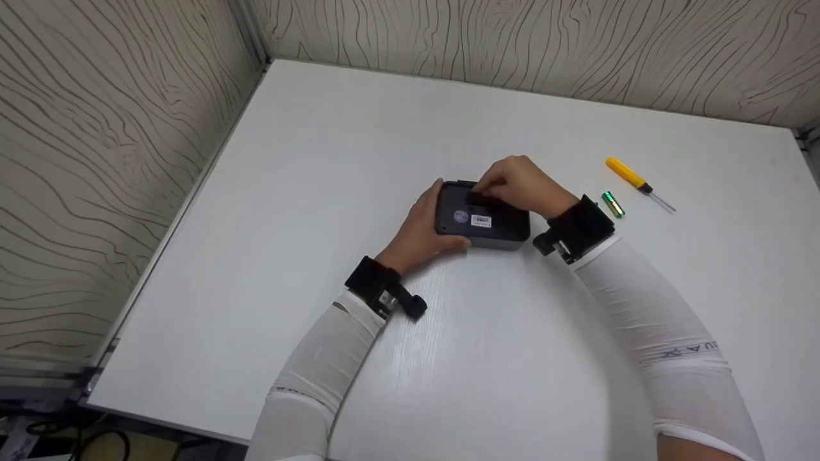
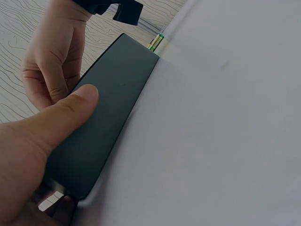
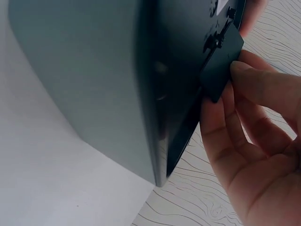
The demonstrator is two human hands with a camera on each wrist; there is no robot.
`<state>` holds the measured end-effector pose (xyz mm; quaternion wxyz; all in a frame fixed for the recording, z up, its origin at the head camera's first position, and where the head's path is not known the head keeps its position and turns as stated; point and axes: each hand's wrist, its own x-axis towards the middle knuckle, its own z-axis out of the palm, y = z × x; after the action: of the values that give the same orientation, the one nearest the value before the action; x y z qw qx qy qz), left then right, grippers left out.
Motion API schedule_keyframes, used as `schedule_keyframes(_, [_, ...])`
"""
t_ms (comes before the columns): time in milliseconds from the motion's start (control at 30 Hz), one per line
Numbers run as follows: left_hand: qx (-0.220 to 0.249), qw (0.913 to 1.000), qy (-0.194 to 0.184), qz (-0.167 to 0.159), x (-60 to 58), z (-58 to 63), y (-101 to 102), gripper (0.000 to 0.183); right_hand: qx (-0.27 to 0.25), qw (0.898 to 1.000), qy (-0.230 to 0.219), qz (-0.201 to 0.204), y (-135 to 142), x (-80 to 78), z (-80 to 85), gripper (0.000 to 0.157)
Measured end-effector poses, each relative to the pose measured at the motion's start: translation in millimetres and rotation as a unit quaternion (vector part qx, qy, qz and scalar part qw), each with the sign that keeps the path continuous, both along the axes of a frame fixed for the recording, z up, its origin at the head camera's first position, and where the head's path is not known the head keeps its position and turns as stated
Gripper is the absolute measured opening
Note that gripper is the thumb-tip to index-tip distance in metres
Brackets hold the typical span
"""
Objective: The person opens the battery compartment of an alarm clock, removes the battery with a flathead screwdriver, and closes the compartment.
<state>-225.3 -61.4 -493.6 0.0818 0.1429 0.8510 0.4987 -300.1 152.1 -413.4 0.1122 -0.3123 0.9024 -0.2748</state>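
A black box-shaped device [image 1: 506,229] with a sticker and a white barcode label [image 1: 480,221] on its upward face is held above or against the table. My left hand [image 1: 424,225] grips its left end, thumb along the near side wall [image 2: 106,89]. Over the labelled face, my right hand [image 1: 520,186] pinches a small dark battery cover [image 3: 223,66] between thumb and fingers. In the right wrist view this cover stands tilted out from the device, its clip edge close to the face; whether they touch I cannot tell.
Right of the device lie green-and-gold batteries [image 1: 613,204] side by side. Beyond them is a screwdriver [image 1: 628,174] with a yellow handle, its shaft pointing right. The white table [image 1: 333,160] meets patterned panels [image 1: 500,38] at the back and left.
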Motion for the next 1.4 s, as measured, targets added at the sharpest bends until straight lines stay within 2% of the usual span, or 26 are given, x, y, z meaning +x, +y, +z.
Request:
schedule_keyframes(467, [-0.002, 1.0, -0.001, -0.001, 0.1, 2.7, 0.6, 0.122, 0.003, 1.0, -0.015, -0.004, 3.3, -0.6, -1.8, 0.016])
schedule_keyframes(900, [-0.002, 0.9999, 0.007, -0.007, -1.1, 2.0, 0.1, 0.121, 0.016, 1.0, 0.004, -0.013, -1.8, 3.7, -0.4, 0.015])
schedule_keyframes(1400, [0.011, 0.9999, 0.009, 0.001, 0.1, 1.5, -0.2, 0.119, 0.042, 0.998, 0.046, 0.01, -5.8, 6.3, -3.4, 0.016])
